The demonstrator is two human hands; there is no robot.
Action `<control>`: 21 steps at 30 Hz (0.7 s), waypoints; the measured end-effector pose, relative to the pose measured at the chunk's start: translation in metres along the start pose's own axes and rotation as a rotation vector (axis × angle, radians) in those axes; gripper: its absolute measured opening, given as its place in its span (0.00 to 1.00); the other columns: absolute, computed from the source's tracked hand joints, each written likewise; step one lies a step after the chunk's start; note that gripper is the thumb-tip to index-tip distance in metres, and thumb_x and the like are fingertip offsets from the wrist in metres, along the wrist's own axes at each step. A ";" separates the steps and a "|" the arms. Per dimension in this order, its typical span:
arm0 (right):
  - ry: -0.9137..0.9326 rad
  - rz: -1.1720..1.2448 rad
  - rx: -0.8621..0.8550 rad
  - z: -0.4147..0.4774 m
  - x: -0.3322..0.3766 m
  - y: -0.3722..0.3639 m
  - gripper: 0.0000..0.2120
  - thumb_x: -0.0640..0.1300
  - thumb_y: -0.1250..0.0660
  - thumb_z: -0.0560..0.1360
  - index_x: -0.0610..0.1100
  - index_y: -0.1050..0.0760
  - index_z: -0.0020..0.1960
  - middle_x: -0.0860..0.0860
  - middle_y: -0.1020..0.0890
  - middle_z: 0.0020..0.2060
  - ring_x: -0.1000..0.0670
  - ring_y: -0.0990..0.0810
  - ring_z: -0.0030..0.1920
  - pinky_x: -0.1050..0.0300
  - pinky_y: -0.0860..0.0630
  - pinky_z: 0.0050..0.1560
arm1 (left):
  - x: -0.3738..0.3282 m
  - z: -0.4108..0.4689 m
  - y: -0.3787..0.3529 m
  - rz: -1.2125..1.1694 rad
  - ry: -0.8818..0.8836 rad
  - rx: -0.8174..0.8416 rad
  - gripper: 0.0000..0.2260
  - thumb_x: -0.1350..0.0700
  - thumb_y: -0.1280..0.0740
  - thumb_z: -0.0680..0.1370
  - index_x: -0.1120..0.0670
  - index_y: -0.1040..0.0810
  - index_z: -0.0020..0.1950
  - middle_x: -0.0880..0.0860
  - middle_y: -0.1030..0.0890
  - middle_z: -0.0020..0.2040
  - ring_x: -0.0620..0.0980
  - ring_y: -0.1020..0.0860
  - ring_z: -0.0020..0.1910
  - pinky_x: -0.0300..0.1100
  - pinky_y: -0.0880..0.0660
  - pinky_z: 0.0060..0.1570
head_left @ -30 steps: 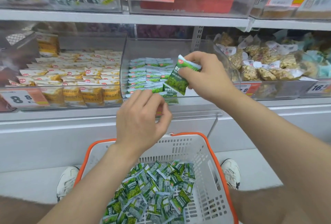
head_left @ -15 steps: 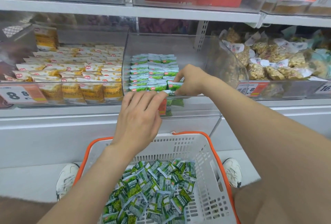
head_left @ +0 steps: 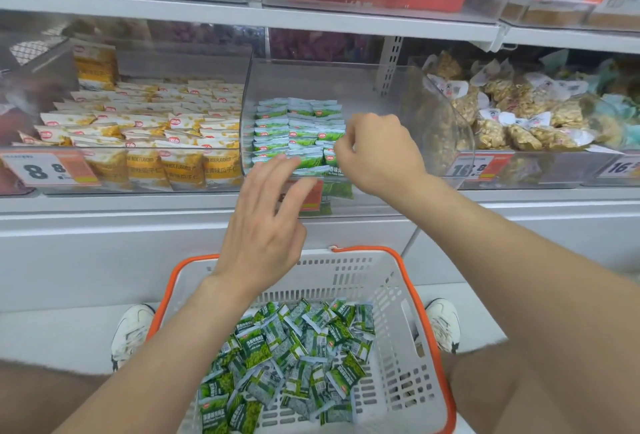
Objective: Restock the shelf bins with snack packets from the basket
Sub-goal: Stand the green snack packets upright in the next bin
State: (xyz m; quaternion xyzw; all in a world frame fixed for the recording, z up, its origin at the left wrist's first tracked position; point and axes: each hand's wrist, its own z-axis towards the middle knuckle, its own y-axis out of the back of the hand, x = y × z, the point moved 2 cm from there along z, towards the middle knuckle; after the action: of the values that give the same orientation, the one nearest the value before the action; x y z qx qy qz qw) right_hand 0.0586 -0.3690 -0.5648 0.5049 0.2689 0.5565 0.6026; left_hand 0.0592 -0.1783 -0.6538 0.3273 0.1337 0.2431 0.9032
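Left grip [head_left: 264,225] splayed; right grip [head_left: 377,153] curled.

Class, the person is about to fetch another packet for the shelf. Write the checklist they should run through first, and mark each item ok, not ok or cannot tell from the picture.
1. Basket has stock: ok, many green packets lie in it.
2. Bin has room: ok, bare space shows to the right of the rows.
3. Stock matches bin: ok, both are green packets.
4. Left hand free: ok, fingers spread, holding nothing.
5. Right hand free: cannot tell, fingers are curled at the front row and the grip is hidden.
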 end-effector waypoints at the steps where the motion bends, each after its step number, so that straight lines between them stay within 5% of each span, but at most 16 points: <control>1: 0.064 -0.011 -0.037 -0.014 0.012 0.008 0.11 0.50 0.39 0.74 0.44 0.24 0.41 0.43 0.21 0.36 0.36 0.24 0.38 0.48 0.23 0.38 | -0.001 -0.006 0.000 0.044 -0.005 -0.054 0.21 0.67 0.35 0.72 0.59 0.21 0.65 0.62 0.26 0.69 0.66 0.28 0.69 0.61 0.31 0.69; 3: 0.194 -0.026 -0.036 -0.043 0.036 0.016 0.12 0.53 0.38 0.72 0.44 0.24 0.39 0.46 0.21 0.33 0.38 0.23 0.36 0.50 0.24 0.36 | 0.001 -0.024 -0.009 0.084 -0.010 -0.074 0.17 0.65 0.35 0.72 0.59 0.22 0.60 0.61 0.26 0.64 0.65 0.27 0.59 0.58 0.28 0.57; 5: 0.321 -0.093 0.088 -0.069 0.054 0.010 0.13 0.53 0.38 0.72 0.43 0.27 0.39 0.48 0.24 0.32 0.39 0.22 0.36 0.52 0.27 0.35 | 0.005 -0.045 -0.025 -0.020 -0.015 0.100 0.12 0.64 0.33 0.72 0.61 0.22 0.55 0.62 0.24 0.56 0.63 0.26 0.50 0.55 0.29 0.46; 8: 0.487 -0.264 0.473 -0.106 0.066 -0.026 0.08 0.50 0.37 0.77 0.46 0.23 0.48 0.45 0.24 0.40 0.40 0.21 0.43 0.52 0.30 0.39 | 0.008 -0.084 -0.047 -0.213 0.118 0.540 0.01 0.59 0.33 0.77 0.56 0.22 0.47 0.56 0.21 0.44 0.60 0.24 0.41 0.49 0.32 0.39; 11: 0.585 -0.478 0.844 -0.142 0.062 -0.073 0.02 0.43 0.37 0.80 0.46 0.27 0.48 0.51 0.29 0.39 0.47 0.25 0.37 0.52 0.29 0.38 | 0.007 -0.137 -0.075 -0.211 0.255 1.107 0.08 0.57 0.39 0.83 0.56 0.25 0.46 0.51 0.26 0.38 0.55 0.28 0.37 0.48 0.31 0.37; 16: 0.676 -0.535 1.140 -0.175 0.057 -0.113 0.05 0.39 0.36 0.80 0.44 0.27 0.45 0.49 0.25 0.42 0.50 0.27 0.34 0.55 0.25 0.33 | 0.010 -0.237 -0.105 -0.047 0.289 1.847 0.07 0.64 0.40 0.83 0.61 0.23 0.58 0.56 0.23 0.47 0.55 0.27 0.43 0.51 0.27 0.44; 18: 0.738 -0.490 1.105 -0.178 0.062 -0.118 0.06 0.37 0.37 0.80 0.45 0.30 0.46 0.49 0.27 0.41 0.49 0.26 0.35 0.54 0.25 0.33 | 0.010 -0.262 -0.104 -0.054 0.256 1.934 0.20 0.68 0.40 0.81 0.58 0.26 0.73 0.58 0.21 0.62 0.56 0.23 0.51 0.52 0.23 0.50; 21: 0.813 -0.462 1.068 -0.178 0.067 -0.123 0.05 0.37 0.38 0.81 0.45 0.28 0.48 0.49 0.27 0.39 0.49 0.27 0.33 0.54 0.27 0.31 | 0.009 -0.277 -0.103 -0.046 0.160 1.911 0.32 0.68 0.39 0.81 0.50 0.39 0.83 0.55 0.32 0.76 0.59 0.24 0.66 0.50 0.24 0.54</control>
State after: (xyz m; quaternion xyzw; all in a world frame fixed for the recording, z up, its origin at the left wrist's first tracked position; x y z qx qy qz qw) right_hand -0.0343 -0.2349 -0.7218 0.4136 0.8089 0.3509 0.2269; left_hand -0.0084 -0.0962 -0.9299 0.9055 0.3431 0.0352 0.2472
